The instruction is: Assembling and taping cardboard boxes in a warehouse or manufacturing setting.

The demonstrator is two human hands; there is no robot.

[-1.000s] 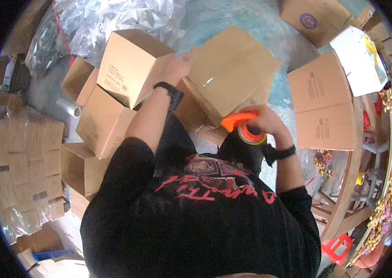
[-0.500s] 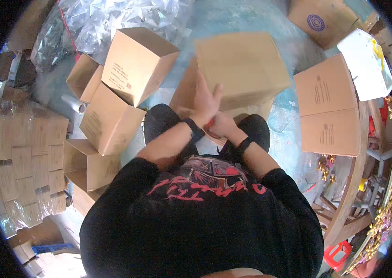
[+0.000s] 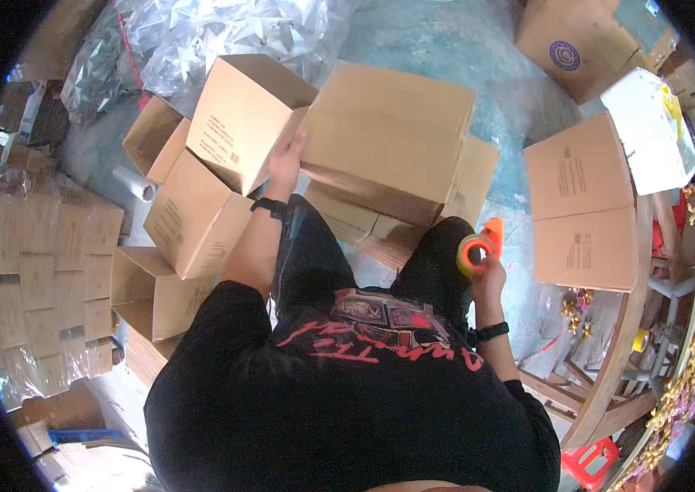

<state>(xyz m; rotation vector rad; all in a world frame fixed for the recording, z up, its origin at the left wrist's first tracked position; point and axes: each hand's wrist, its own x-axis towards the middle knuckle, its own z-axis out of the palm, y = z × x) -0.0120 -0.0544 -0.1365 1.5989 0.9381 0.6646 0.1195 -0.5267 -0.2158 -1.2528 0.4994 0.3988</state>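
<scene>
A closed brown cardboard box (image 3: 388, 123) sits in front of me, tilted, over another piece of cardboard (image 3: 470, 176). My left hand (image 3: 284, 168) rests along its left side with fingers stretched out, beside an open carton (image 3: 237, 123). Part of that hand's contact with the box is hard to make out. Off my right knee, my right hand (image 3: 489, 283) is closed on an orange tape dispenser (image 3: 493, 234), whose yellowish tape roll (image 3: 472, 254) faces up. The dispenser is apart from the box.
More open cartons (image 3: 196, 213) stack up on the left, near wrapped flat cardboard (image 3: 44, 279). Silver star decorations in plastic (image 3: 233, 33) lie beyond. A flattened box (image 3: 581, 205), a white container (image 3: 651, 127) and a wooden frame (image 3: 614, 361) stand right.
My hands have moved apart: the left to the box's left side, the right outward with the tape dispenser. The box has shifted left and turned, baring cardboard on its right.
</scene>
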